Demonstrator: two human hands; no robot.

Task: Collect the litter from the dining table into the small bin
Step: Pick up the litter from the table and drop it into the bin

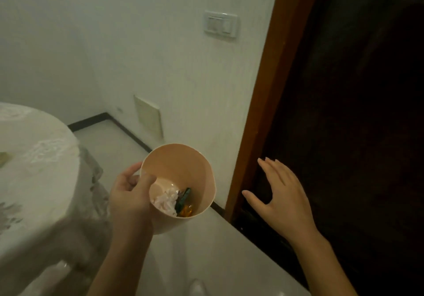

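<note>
In the lower middle of the frame the left hand [130, 194] holds the small bin [183, 171], a round beige container with an open top. The hand grips it at the rim on the left side: the thumb lies inside over the edge and the other fingers are curled around the outer wall. The bin is carried in the air above the pale floor [229, 256], tilted a little so that the inside is visible. At the bottom of the bin lies the litter: a crumpled white piece of paper or plastic [166, 200], a dark green wrapper [183, 199] just beside it, and a small orange piece [187, 210] touching the wrapper on its lower side. The right hand [280, 194] is in the lower right of the frame, spread wide with the fingers apart and holding nothing; it is in front of a dark doorway [355, 112], and I cannot tell if it touches anything. A brown wooden door frame [270, 89] runs from the upper right down to the floor, between the bin and the right hand. At the left edge of the frame is the dining table [34, 158], covered with a white lace cloth which hangs over its round edge; the bin is to the right of it and apart from it. On the white wall [160, 66] in the upper middle there is a light switch plate [220, 23], and lower down a pale rectangular cover [148, 115] near the floor.
</note>
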